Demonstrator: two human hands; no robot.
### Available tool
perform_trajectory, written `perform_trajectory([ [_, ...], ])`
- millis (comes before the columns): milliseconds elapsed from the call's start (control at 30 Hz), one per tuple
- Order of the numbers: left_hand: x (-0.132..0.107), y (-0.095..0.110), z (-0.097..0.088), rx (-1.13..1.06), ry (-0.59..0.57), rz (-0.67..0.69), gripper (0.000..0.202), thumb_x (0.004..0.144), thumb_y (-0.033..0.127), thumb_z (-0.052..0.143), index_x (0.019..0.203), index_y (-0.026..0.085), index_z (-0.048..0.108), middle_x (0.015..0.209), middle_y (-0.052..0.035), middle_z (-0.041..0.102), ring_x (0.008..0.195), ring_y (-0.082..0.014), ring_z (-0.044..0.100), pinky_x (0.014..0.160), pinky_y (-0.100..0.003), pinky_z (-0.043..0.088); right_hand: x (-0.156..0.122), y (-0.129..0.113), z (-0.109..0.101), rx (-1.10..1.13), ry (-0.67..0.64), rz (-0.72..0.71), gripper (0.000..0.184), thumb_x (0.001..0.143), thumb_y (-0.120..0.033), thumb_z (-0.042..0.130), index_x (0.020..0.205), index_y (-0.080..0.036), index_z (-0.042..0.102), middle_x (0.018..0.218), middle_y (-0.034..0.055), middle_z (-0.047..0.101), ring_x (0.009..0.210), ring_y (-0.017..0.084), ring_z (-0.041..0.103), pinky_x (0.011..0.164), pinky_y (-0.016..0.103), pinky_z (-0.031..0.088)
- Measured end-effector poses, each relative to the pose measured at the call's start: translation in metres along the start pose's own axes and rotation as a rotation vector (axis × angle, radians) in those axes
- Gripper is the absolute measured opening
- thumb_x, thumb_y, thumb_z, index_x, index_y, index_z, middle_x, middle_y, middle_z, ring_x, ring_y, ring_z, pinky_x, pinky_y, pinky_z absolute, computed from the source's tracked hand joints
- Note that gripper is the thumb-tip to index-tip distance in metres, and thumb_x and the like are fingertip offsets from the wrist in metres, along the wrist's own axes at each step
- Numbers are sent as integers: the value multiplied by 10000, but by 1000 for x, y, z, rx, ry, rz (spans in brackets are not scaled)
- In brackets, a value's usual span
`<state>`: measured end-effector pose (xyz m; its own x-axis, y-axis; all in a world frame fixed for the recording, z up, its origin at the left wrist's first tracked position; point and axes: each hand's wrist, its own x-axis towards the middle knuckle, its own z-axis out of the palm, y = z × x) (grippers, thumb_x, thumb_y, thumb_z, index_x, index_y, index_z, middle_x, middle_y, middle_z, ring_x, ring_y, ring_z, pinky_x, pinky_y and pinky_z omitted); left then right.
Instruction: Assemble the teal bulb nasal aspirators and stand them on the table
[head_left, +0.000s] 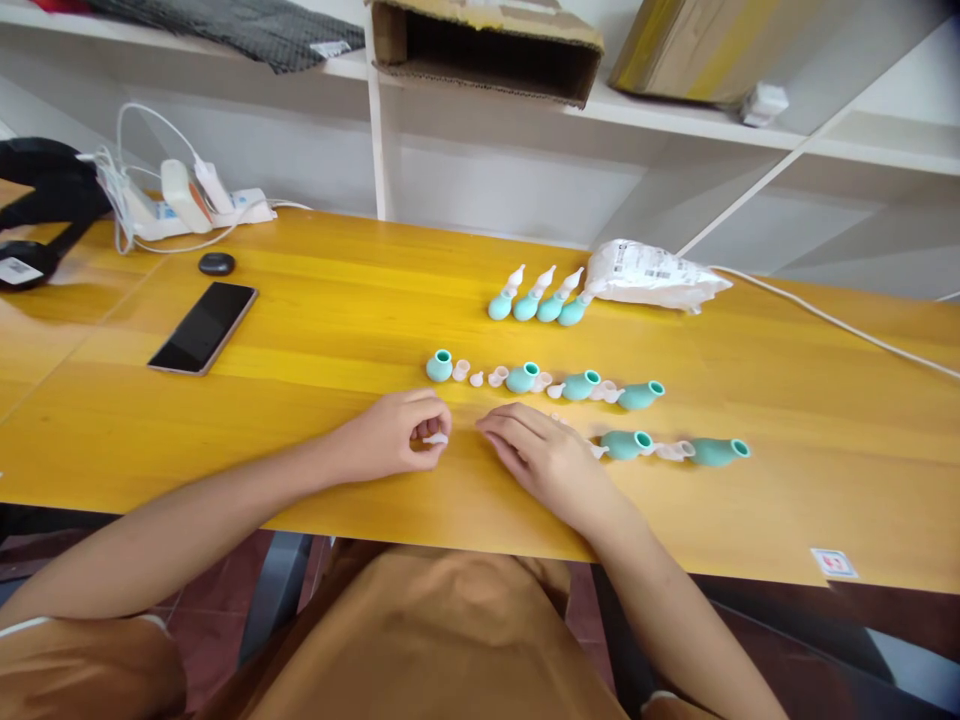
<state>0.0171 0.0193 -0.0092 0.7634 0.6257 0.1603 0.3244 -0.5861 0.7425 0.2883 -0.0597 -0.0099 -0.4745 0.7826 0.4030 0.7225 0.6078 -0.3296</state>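
My left hand [405, 437] is closed in a pinch on a small white nozzle tip [435, 439], just above the table. Opposite it, my right hand [544, 455] has its fingers pressed together and pointing left; anything inside them is hidden. That hand covers part of the front row, where teal rubber bulbs [626, 445] lie beside clear plastic connectors [673, 451]. Behind runs another row of teal bulbs [523, 377], with small nozzle tips [477, 380] and clear cups [498, 376] between them. Several assembled nasal aspirators [527, 304] stand further back, side by side.
The yellow wooden table [337, 300] carries a phone [204, 328], a black earbud case [217, 264], a power strip [202, 215] with cables, and headphones [45, 210] at left. A white plastic package [652, 275] touches the aspirators' right side. Shelves behind hold a cardboard box [487, 50].
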Motion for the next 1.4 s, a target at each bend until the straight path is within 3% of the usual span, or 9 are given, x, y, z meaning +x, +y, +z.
perform_trajectory([
  [333,-1,10,0,-95,-13,-23,173,847,140,683,1002,217,672,893,17,668,783,-145,636,751,-286,541,2,-16,-5,119,-87,-54,214,1177,-268,555,1200,-239,766,1077,76,799,972,231,781,877,391,666],
  [767,-1,8,1,-350,4,-4,75,963,233,741,1034,211,743,990,-28,760,862,-156,710,840,-306,618,0,-17,-9,288,53,-15,243,1158,-184,571,1297,-253,758,1114,82,808,982,216,794,875,375,679],
  [1167,1,14,3,-349,-32,-1,82,954,249,769,1013,202,737,986,-22,784,876,-156,722,844,-310,610,-3,-16,-4,210,59,-73,250,1146,-181,612,1339,-252,753,1137,68,836,978,217,801,849,378,652],
  [1400,-1,10,7,-476,-82,-84,189,956,297,795,1091,196,709,1001,-26,770,891,-162,729,861,-327,614,-1,-14,-3,125,61,-182,224,1134,-141,634,1321,-218,731,1157,62,850,990,211,814,835,375,610],
])
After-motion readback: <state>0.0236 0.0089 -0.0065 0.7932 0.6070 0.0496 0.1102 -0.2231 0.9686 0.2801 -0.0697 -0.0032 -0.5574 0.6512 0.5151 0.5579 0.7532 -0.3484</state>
